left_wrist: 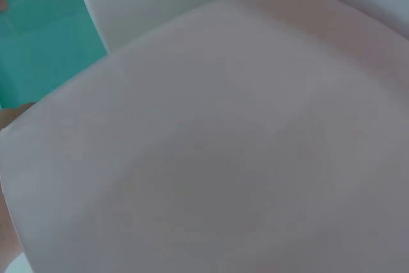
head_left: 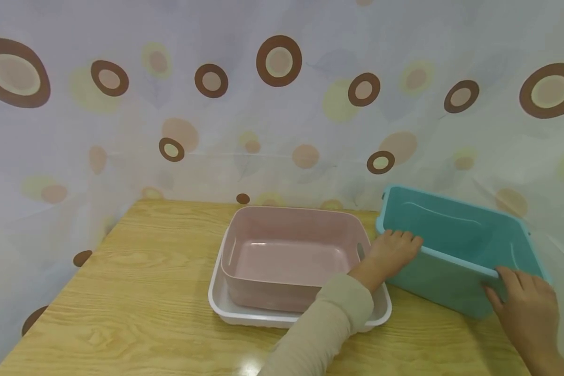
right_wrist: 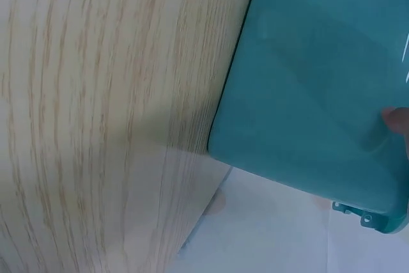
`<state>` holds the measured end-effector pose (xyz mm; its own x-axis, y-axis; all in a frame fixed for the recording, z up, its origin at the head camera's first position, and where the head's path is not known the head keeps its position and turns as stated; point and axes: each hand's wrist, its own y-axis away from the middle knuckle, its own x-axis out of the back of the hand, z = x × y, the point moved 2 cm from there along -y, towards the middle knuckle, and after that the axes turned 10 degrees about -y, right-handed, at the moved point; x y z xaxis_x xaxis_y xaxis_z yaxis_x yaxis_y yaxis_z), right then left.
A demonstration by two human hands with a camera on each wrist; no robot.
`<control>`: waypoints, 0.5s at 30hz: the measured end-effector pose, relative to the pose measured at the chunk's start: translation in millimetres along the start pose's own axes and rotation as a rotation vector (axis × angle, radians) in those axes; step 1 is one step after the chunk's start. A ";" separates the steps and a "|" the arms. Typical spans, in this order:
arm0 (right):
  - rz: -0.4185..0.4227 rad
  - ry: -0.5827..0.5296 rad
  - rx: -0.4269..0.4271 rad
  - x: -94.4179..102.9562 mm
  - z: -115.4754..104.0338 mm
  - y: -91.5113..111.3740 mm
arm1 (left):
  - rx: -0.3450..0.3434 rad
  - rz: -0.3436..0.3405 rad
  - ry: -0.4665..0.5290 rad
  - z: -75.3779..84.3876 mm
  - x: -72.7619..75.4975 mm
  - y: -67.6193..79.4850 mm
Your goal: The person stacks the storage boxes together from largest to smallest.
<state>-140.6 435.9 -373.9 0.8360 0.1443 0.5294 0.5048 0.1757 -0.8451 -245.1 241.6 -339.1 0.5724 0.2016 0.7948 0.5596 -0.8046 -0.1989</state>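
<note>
A teal plastic storage bin (head_left: 451, 282) stands at the right end of the table, turned at an angle. My left hand (head_left: 392, 253) grips its near rim close to the left corner, fingers hooked over the edge. Further right along that same rim, my right hand (head_left: 528, 308) holds on with fingers over the top and the thumb against the outer wall. In the right wrist view the thumb (right_wrist: 397, 119) presses on the bin's side (right_wrist: 307, 100). The left sleeve passes in front of a pink bin (head_left: 272, 295), which sits inside a white tray (head_left: 251, 317).
The wood-grain table (head_left: 136, 292) extends left of the nested containers. Behind it hangs a patterned curtain (head_left: 244, 115) with brown rings. A pale surface (left_wrist: 211, 158) fills most of the left wrist view, hiding much of the hand.
</note>
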 end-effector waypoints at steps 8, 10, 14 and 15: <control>0.059 0.012 -0.043 1.8 1.9 2.6 | 0.029 0.127 -0.052 4.5 -2.1 -0.4; 0.067 0.016 -0.051 2.7 1.7 3.3 | 0.036 0.168 -0.072 6.2 -2.9 -0.1; 0.066 0.020 -0.058 5.9 0.5 3.4 | 0.047 0.208 -0.084 9.2 -4.3 -0.2; 0.065 0.022 -0.055 6.7 0.4 2.9 | 0.051 0.217 -0.082 9.5 -4.4 -0.3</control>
<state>-133.6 437.8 -372.8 0.8715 0.1317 0.4724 0.4602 0.1132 -0.8806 -242.1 246.2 -348.0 0.7282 0.0730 0.6815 0.4463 -0.8052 -0.3906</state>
